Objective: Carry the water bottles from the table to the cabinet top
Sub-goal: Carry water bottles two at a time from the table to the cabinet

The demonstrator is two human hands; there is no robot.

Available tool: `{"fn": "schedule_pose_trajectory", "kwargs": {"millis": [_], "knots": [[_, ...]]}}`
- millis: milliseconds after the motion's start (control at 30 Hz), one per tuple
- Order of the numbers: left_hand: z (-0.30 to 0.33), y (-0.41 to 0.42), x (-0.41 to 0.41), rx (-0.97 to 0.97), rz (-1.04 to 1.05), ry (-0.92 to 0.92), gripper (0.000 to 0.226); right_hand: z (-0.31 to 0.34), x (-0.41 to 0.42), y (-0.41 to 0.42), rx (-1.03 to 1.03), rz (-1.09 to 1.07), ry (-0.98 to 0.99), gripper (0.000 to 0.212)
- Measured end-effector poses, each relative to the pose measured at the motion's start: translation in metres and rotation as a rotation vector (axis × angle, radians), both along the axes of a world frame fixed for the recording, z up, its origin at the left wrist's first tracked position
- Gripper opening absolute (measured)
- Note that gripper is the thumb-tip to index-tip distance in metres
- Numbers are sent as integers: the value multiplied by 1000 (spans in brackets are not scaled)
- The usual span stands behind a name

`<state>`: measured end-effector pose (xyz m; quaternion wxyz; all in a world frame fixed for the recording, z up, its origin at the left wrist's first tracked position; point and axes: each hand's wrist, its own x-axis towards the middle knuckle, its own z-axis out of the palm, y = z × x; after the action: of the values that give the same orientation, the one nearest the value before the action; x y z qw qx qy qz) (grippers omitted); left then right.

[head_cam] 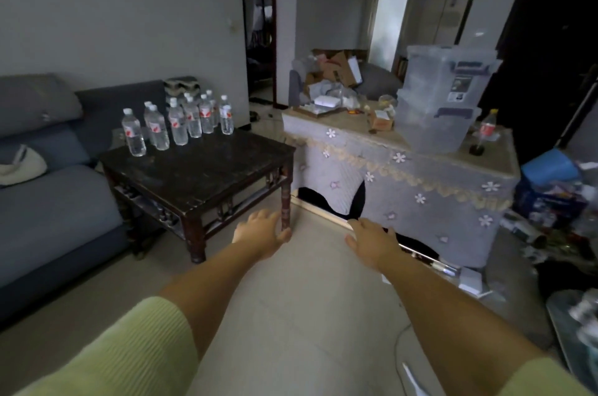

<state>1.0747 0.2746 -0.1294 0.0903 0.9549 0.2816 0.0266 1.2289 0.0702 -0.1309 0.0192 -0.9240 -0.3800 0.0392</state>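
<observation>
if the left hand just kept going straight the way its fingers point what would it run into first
Probably the near right leg of the dark table: the left hand is open, with its fingertips right beside that leg. Depth is unclear from this one view, so it may pass just short of it.

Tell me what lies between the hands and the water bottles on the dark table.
In the head view, only bare dark tabletop lies between the open left hand and right hand and the water bottles, which stand along its far edge.
</observation>
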Motion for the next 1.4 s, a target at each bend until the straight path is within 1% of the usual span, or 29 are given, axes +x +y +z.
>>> {"fn": "schedule_pose_trajectory", "kwargs": {"millis": [67,167,333,433,533,600,667,767,900,1033,1167,1333,1400], "knots": [[-4,21,12,-9,29,24,66,-3,18,29,-22,30,20,48],[-9,56,33,-3,102,52,62,-12,52,77,-22,77,26,48],[-5,131,91,22,220,19,58,-20,136,173,7,172,57,49],[-4,175,127,6,307,23,60,-13,182,230,0,243,55,48],[-2,218,172,-4,415,-17,60,-3,236,284,36,321,34,47],[-4,235,199,-27,423,-22,60,0,268,311,23,328,31,48],[-13,245,214,-32,387,15,60,-6,289,331,-24,324,41,51],[-21,274,222,-62,453,18,61,-17,304,363,-39,372,56,53],[-16,322,226,-81,569,-1,63,-22,316,408,-67,453,53,50],[-24,367,224,-83,623,9,64,-21,328,464,-105,491,59,49],[-37,419,216,-81,653,38,64,-21,329,534,-103,544,64,49],[-35,510,198,-47,708,28,62,-21,310,639,-126,623,93,52],[-31,558,187,-45,741,14,63,-19,298,693,-92,638,103,53]]}}
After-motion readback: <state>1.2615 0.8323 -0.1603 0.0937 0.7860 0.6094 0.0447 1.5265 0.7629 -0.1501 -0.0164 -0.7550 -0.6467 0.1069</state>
